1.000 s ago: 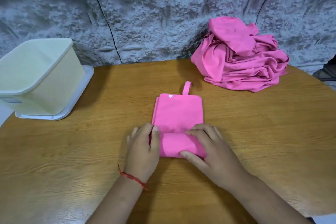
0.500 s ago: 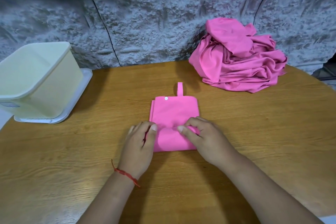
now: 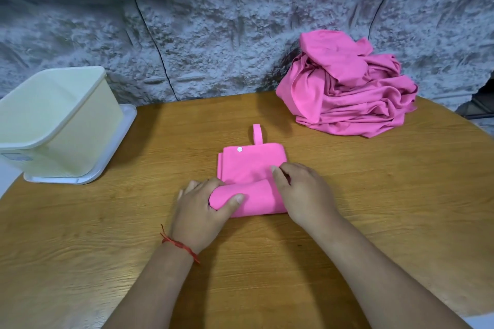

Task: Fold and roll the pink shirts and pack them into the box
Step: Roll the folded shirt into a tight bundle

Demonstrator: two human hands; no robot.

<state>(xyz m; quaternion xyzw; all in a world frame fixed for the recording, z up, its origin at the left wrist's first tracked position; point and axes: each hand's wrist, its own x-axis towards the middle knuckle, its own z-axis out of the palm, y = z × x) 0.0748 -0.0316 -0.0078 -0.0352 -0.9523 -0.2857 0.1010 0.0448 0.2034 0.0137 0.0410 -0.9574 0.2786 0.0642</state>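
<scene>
1. Wooden table point(image 3: 374, 208) against a grey textured wall point(image 3: 213, 35); the work sits mid-table.
2. Left hand point(image 3: 200, 211) grips the left end of the roll point(image 3: 254, 199), thumb on top and fingers curled behind it.
3. Right hand point(image 3: 302, 192) curls over the roll's right end, index tip on the flat cloth ahead.
4. Change: half a second ago both hands pinched the near edge. Now a fuller roll sits under them, so folding looks done and rolling is underway.
5. Pink shirt point(image 3: 248, 165) is roughly the near third rolled. The flat part runs to the far edge, with a white snap point(image 3: 239, 149) and a loop tab point(image 3: 257, 134).
6. Room: bare wood on both sides of the shirt and ahead of the tab.
7. Pile of pink shirts point(image 3: 347, 88) sits far right by the wall, well apart.
8. Box point(image 3: 53, 125) stands far left on its lid point(image 3: 117, 141) near the table edge, mouth open, nothing visible inside. The path to it looks free.
</scene>
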